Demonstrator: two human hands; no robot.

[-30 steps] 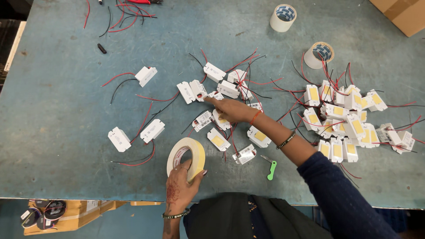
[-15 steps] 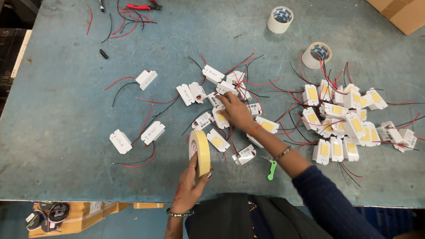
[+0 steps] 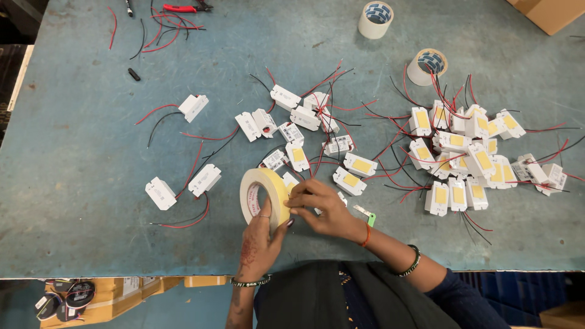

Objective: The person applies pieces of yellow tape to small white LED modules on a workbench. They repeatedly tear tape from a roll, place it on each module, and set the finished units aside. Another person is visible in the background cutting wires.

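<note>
Tape roll (image 3: 266,198) upright at near centre of tabletop (image 3: 79,140), gripped in left hand (image 3: 259,244); right hand (image 3: 320,207) fingers pinching at its rim. No strip drawn yet. White modules (image 3: 463,155) heaped right, others (image 3: 183,183) scattered left, none visibly taped.

Left hand (image 3: 259,240) was raised from the near edge of the table (image 3: 73,183), palm turned inward, thumb and fingers curled around the roll of tape (image 3: 263,196) and holding it upright on its edge. Right hand (image 3: 320,208) lay just right of the roll, fingertips (image 3: 294,202) pinched against its outer face. Right forearm ran back toward the table's near edge, wrist slightly bent.
</note>
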